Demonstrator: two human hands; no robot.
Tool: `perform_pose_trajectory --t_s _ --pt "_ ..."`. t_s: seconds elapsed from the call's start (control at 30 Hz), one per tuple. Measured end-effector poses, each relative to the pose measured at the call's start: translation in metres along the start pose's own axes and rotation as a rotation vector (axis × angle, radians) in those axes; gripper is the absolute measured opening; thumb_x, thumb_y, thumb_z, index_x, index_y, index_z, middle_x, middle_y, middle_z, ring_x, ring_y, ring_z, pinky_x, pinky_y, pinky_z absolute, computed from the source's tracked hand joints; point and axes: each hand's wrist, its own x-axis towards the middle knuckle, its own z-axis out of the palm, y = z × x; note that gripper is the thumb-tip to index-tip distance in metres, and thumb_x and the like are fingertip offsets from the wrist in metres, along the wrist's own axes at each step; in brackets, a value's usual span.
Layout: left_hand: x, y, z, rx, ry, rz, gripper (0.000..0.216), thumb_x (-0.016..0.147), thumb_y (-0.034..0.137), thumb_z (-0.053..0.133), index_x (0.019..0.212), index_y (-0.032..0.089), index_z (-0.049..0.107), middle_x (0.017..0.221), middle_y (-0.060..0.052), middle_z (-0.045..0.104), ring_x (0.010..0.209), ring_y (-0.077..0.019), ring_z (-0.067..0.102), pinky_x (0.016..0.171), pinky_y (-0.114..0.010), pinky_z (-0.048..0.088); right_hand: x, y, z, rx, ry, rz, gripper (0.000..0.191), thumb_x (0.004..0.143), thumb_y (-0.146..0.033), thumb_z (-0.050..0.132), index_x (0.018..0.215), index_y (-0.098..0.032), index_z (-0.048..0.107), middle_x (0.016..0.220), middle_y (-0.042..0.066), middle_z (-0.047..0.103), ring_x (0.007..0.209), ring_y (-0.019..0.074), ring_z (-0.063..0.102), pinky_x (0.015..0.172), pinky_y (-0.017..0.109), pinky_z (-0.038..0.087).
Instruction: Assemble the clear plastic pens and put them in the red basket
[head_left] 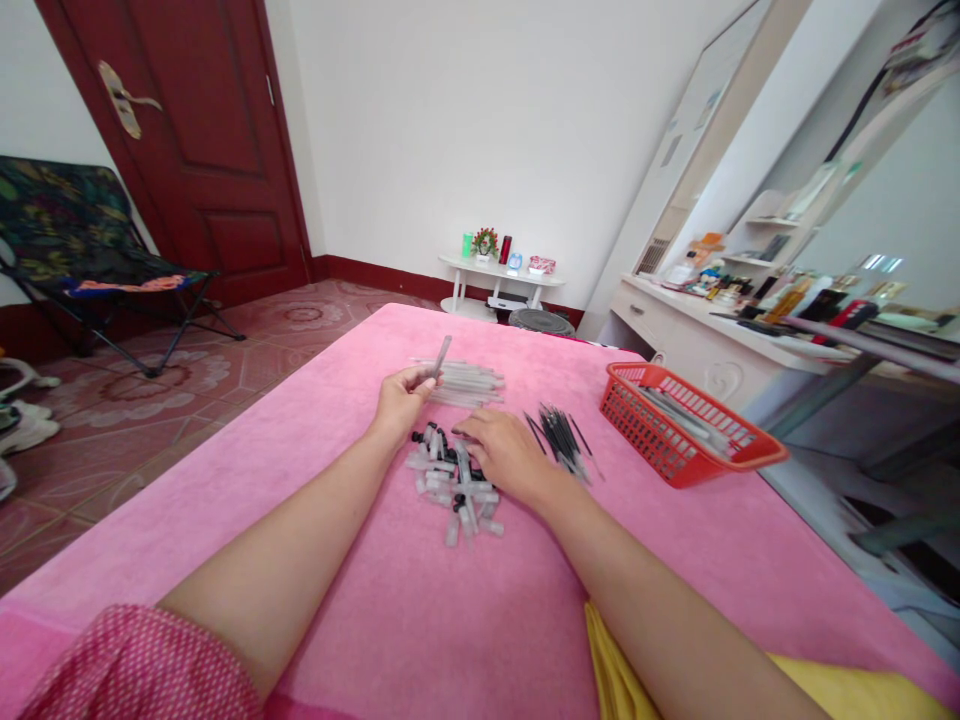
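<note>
My left hand [402, 395] is closed on a clear pen barrel [442, 357] that sticks up and away from its fingers. Just behind it lies a row of more clear barrels [466, 381] on the pink cloth [465, 600]. My right hand [504, 452] rests palm down, fingers bent, on the right edge of a heap of small grey and black pen caps [450, 485]; whether it pinches one I cannot make out. Several thin black refills [559, 438] lie fanned just right of that hand.
A red plastic basket [686, 428] holding a few finished pens stands at the right of the cloth. A folding chair [82, 250] and a dark red door [202, 130] are at the left, a white dresser [712, 330] at the right, a small white side table [499, 280] beyond.
</note>
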Motion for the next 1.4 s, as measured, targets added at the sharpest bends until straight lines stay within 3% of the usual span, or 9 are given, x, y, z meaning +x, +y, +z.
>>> perform_pose_trajectory --t_s 0.4,0.7,1.03,1.2,1.4 --pt "0.000 -0.002 -0.001 0.156 -0.094 0.087 0.020 0.065 0.022 0.063 0.082 0.013 0.072 0.082 -0.006 0.072 0.079 -0.0203 0.064 0.082 -0.034 0.048 0.001 0.003 0.006 0.034 -0.038 0.052 0.024 0.080 -0.014 0.052 0.099 -0.019 0.066 0.095 0.007 0.065 0.093 0.0169 0.057 0.080 0.024 0.038" --pt "-0.001 0.001 0.000 0.131 -0.080 0.076 0.020 0.064 0.022 0.064 0.081 0.013 0.071 0.081 -0.006 0.071 0.078 -0.0197 0.065 0.083 -0.034 0.048 0.000 0.005 0.004 0.001 -0.050 0.094 0.026 0.077 -0.012 0.053 0.097 -0.020 0.067 0.094 0.007 0.067 0.090 0.0164 0.059 0.078 0.023 0.038" --pt "-0.010 0.017 0.005 0.007 -0.070 -0.062 0.038 0.061 0.031 0.071 0.093 0.010 0.064 0.079 -0.008 0.070 0.067 -0.0163 0.064 0.060 -0.025 0.050 -0.003 0.003 -0.002 -0.048 -0.046 0.069 0.023 0.074 -0.012 0.052 0.089 -0.018 0.068 0.090 0.007 0.067 0.085 0.0171 0.059 0.075 0.024 0.037" --pt "-0.008 0.015 0.006 -0.015 -0.099 -0.054 0.055 0.060 0.029 0.072 0.109 0.012 0.057 0.078 -0.006 0.069 0.066 -0.0163 0.065 0.057 -0.024 0.050 -0.003 0.005 -0.002 -0.060 -0.058 0.090 0.027 0.074 -0.013 0.052 0.095 -0.019 0.068 0.095 0.007 0.068 0.088 0.0183 0.060 0.076 0.025 0.038" --pt "-0.009 0.015 0.006 0.000 -0.126 -0.048 0.056 0.060 0.029 0.072 0.111 0.012 0.056 0.079 -0.007 0.070 0.067 -0.0173 0.065 0.057 -0.026 0.051 -0.003 0.003 -0.008 -0.019 -0.043 0.117 0.028 0.080 -0.015 0.052 0.102 -0.023 0.068 0.096 0.007 0.065 0.090 0.0177 0.058 0.079 0.025 0.038"
